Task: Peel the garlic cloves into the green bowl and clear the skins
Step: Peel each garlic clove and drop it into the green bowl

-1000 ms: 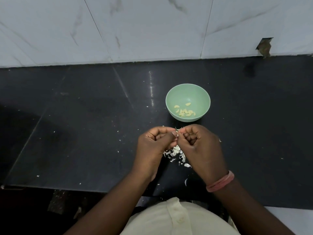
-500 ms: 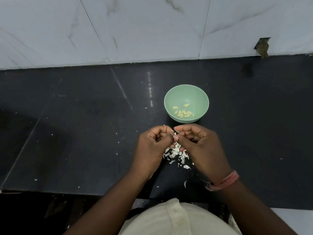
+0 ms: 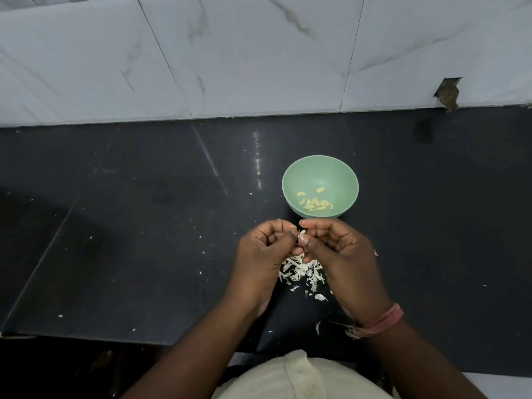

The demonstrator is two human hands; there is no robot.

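Mid-peel, judging by the scene: both hands together at centre frame, just below the small round pale-green plastic bowl (image 3: 320,171). Left hand (image 3: 259,254) curled, thumb and fingertips pinching a small pale garlic clove (image 3: 302,235) from the left; right hand (image 3: 342,254) pinching the same clove from the right, thumb across its lower end. Papery skin visibly lifting at the clove's top — probably the edge to work from.

To do this step well:
- Hold the clove steady with the left hand and let the right thumbnail do the lifting, not both pulling at once.
- Peel toward the body, over the heap of white papery skins (image 3: 300,272) lying on the dark polished stone counter (image 3: 144,226) just beneath the hands — keeps the litter in one place for clearing.
- Keep flakes away from the bowl, where a dozen or so peeled yellowish cloves (image 3: 315,201) lie on the near side of the floor.
- Check for clinging film before dropping the clove in.

Stray specks scattered wider across the counter, some toward the lower left of the frame, so a broad sweep likely needed later. Frayed pink thread band (image 3: 380,322) on the right wrist, loose ends hanging near the skins.
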